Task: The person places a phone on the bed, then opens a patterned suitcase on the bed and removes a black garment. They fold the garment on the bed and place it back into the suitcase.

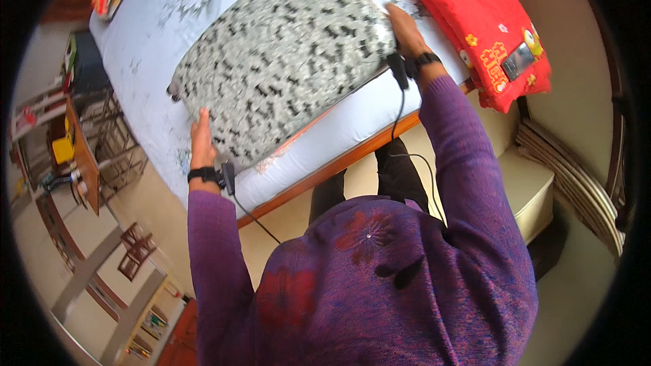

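Note:
A grey pillow-like cloth piece (285, 61) with a black and pale pattern lies before me, slightly blurred, over the near part of a bed. At its near left corner my left hand (202, 140) holds the side, thumb up and the other fingers mostly hidden. My right hand (406, 30) grips the right side, its fingertips partly out of sight against the cloth. A small dark knob-like bit (174, 89) sticks out at the left corner. Below the near edge, a strip of peach patterned cloth (285, 148) shows on the white-blue bedsheet (325, 137).
A red flowered folded quilt (488, 35) with a phone (519, 62) on it lies at the right. The wooden bed edge (325, 175) runs before my legs. Cables hang from both wrists. Left stand a wooden table (81, 157) and stool (136, 251); folded boards (569, 183) lean right.

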Motion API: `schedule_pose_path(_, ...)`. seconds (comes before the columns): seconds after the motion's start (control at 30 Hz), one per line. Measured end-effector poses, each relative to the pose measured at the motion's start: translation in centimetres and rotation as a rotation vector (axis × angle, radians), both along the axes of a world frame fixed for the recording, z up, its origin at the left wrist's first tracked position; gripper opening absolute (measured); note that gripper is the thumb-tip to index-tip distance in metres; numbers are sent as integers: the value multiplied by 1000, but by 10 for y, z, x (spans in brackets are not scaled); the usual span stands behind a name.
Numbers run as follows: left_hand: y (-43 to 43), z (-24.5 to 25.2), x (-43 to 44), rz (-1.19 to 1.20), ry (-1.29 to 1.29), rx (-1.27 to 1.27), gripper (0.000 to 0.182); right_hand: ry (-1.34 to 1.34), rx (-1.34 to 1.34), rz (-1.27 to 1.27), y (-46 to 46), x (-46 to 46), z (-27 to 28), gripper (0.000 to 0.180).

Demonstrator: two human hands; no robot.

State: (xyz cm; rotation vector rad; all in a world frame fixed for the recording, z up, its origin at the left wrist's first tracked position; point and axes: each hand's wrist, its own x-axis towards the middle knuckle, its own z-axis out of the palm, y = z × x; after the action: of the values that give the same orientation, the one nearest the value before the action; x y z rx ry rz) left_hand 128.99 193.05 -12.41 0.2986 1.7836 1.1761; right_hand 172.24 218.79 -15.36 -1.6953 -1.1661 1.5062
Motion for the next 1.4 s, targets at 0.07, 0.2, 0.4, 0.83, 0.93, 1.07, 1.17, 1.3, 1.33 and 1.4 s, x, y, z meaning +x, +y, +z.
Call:
schedule_pose_path(0.07,-9,3,3,8,-124,67,62,409,-119,-209,-46,7,-11,42)
schedule_pose_path(0.2,-39,9,26,134,-325,88,65,610,-221,-363,-108,1,-33,49)
schedule_pose_path(0.4,-63,-6,31,-286,403,-163,66,537,-290,-507,-114,-4,-29,45)
schedule_pose_path(0.83,-145,-69,41,57,-295,335,30,277,-253,-440,-138,-60,17,60)
schedule_pose_path(0.93,-146,-67,35,28,-544,428,31,240,-265,-441,-141,-61,15,59)
schedule_pose_path(1.07,-151,-78,37,290,-1144,500,37,194,-276,-429,-142,-55,11,58)
schedule_pose_path(1.17,-155,-95,48,425,-1325,554,37,176,-282,-436,-141,-51,8,57)
schedule_pose_path(1.3,-147,-106,70,551,-1002,385,27,173,-292,-448,-138,-46,4,56)
schedule_pose_path(1.33,-145,-105,74,550,-1025,432,26,172,-301,-452,-137,-45,3,56)
schedule_pose_path(1.4,-141,-100,84,508,-734,460,27,172,-311,-455,-134,-42,2,55)
